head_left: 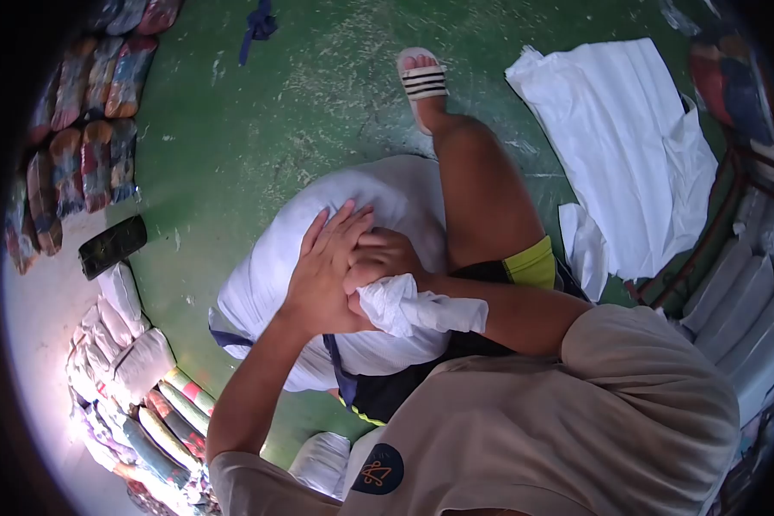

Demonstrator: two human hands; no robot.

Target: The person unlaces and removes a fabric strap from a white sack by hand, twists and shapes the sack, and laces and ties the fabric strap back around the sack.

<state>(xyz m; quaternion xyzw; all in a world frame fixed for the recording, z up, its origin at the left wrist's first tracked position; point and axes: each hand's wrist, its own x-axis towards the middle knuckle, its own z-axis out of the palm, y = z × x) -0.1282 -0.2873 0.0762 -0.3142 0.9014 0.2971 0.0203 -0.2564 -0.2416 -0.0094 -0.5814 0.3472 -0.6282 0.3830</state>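
Observation:
A large stuffed white sack (258, 249) lies on the green floor against my legs, with a dark blue strip at its lower left side. My left hand (322, 267) rests on the sack, its fingers stretched out and pointing away from me. Against it, from the right, presses my right hand (383, 262), its fingers curled. Bunched white cloth (404, 308) is gripped in my right hand and trails over the wrist toward the forearm. Where the two hands meet, some fingers are hidden.
A white sheet (632, 129) lies on the floor at the right. Packed bundles (95, 163) stand at the upper left, near a black object (113, 246). Wrapped rolls (181, 400) are at the lower left. A metal rack frame (705, 228) with white packages stands right.

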